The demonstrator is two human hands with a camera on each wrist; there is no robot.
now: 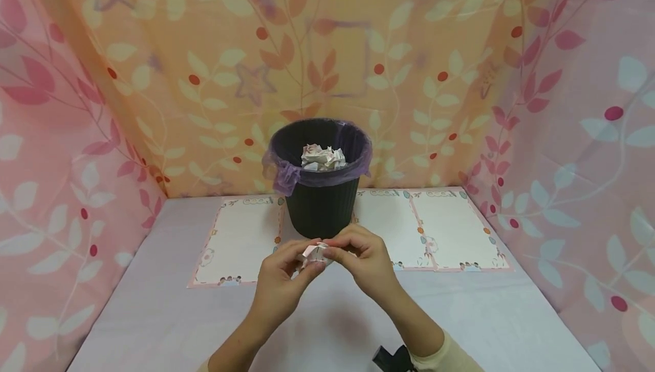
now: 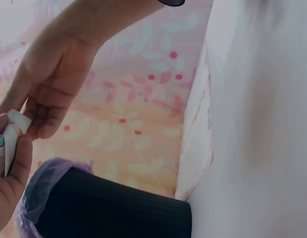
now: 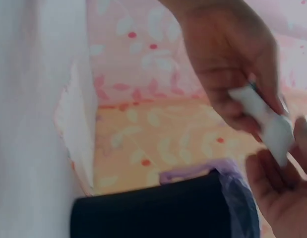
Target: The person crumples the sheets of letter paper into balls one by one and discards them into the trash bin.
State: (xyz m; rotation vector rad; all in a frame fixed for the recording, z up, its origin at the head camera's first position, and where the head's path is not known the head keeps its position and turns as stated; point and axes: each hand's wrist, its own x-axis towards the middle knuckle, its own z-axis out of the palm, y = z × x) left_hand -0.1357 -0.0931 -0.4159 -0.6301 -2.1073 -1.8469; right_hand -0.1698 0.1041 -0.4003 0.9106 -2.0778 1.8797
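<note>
In the head view, a small folded or crumpled piece of white printed paper (image 1: 314,253) is between both hands, in front of the bin. My left hand (image 1: 281,278) pinches it between thumb and fingers. From the other side my right hand (image 1: 369,261) grips it the same way, fingertips close to those of the left. The left wrist view shows the paper (image 2: 14,136) as a thick white strip. Part of the paper (image 3: 267,121) shows between both hands in the right wrist view, the rest hidden by fingers.
Just beyond the hands stands a black bin (image 1: 322,207) lined with a purple bag (image 1: 286,176). Crumpled paper (image 1: 323,157) is inside it. White sheets with decorated borders (image 1: 455,230) lie side by side on the table (image 1: 169,321). A black object (image 1: 393,359) is by the right sleeve.
</note>
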